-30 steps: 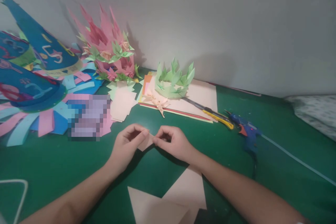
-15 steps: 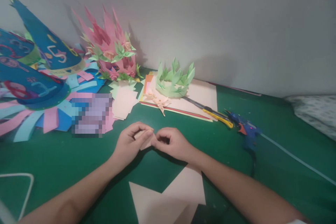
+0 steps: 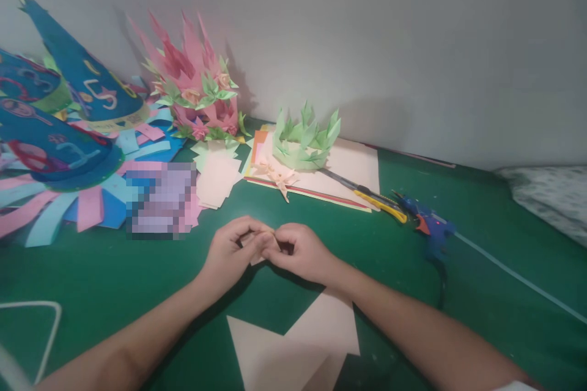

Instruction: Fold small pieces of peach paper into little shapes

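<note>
My left hand (image 3: 232,253) and my right hand (image 3: 300,250) meet over the green table (image 3: 114,269), fingertips touching. Both pinch one small pale peach piece of paper (image 3: 254,245), mostly hidden between the fingers. Just below my forearms lie larger peach paper pieces (image 3: 293,348) with pointed corners.
A green paper crown (image 3: 305,140) sits on a stack of coloured sheets (image 3: 353,171), with a yellow utility knife (image 3: 376,198) and a blue glue gun (image 3: 431,229) to the right. A pink spiky paper crown (image 3: 192,82), blue cone hats (image 3: 77,79) and small peach squares (image 3: 215,180) stand at the left.
My two hands have come closer together, folding the small paper so that less of it shows between the fingers.
</note>
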A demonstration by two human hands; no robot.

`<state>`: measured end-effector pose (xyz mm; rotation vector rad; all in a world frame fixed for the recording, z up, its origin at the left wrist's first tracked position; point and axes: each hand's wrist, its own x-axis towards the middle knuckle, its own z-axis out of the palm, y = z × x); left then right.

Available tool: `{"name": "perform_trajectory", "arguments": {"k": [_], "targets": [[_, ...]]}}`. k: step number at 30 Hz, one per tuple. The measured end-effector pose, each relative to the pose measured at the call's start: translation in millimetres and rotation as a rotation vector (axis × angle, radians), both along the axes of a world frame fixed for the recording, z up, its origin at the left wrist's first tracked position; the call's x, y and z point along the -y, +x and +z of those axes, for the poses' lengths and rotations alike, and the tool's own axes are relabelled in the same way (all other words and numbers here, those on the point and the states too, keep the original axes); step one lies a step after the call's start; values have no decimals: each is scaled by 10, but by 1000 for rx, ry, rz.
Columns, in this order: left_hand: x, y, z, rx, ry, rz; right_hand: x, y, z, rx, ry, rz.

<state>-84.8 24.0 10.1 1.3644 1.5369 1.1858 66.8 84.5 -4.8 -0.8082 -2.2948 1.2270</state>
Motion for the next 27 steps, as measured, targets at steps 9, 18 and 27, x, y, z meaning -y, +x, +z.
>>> {"name": "perform_trajectory", "arguments": {"k": [9, 18, 27], "targets": [[-44, 9, -125, 359, 89, 2, -48, -5, 15, -238, -354, -229], [-34, -24, -101, -19, 190, 12, -33, -4, 11, -317, -348, -309], [-12, 2, -28, 79, -31, 117, -13, -4, 4, -281, -275, -299]]}}
